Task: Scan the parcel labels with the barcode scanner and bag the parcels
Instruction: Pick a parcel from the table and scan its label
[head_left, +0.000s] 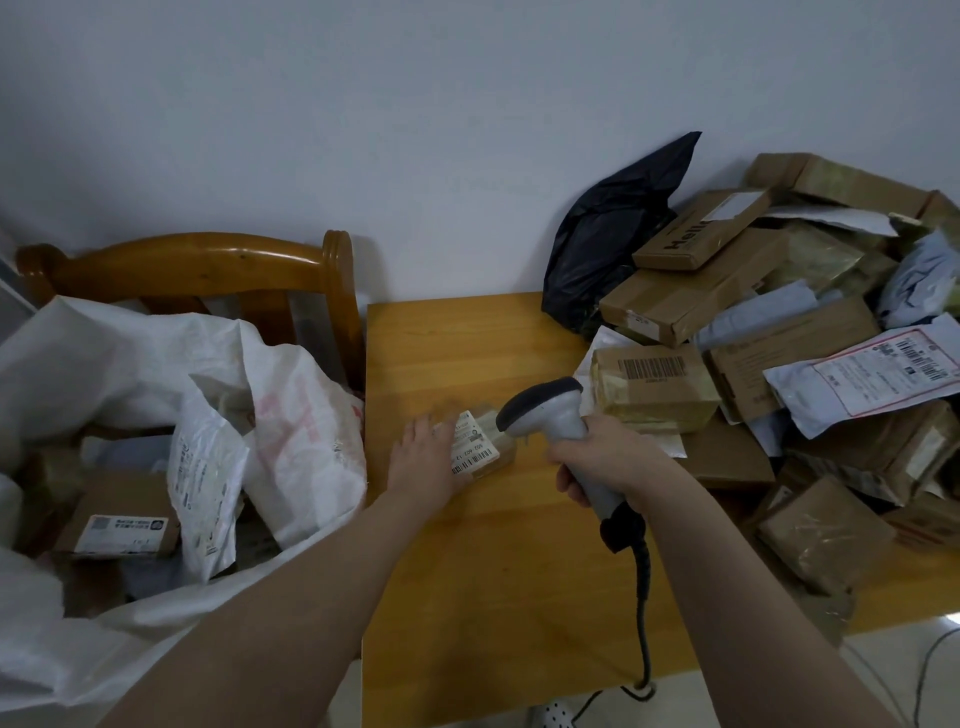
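A small brown parcel (485, 441) with a white barcode label lies on the wooden table (467, 571), label up. My left hand (423, 460) rests on its left side, fingers over the label's edge. My right hand (605, 460) grips the handle of a grey barcode scanner (550, 410). The scanner's dark head sits just above the parcel's right end. Its black cable (644, 613) hangs off the table's front edge. A large white woven bag (291, 415) stands open to the left with several parcels inside.
A heap of cardboard boxes and mailer bags (779, 353) covers the table's right side, with a black plastic bag (608, 234) at its back left against the wall. A wooden chair (208, 265) stands behind the white bag. A power strip (556, 714) lies on the floor.
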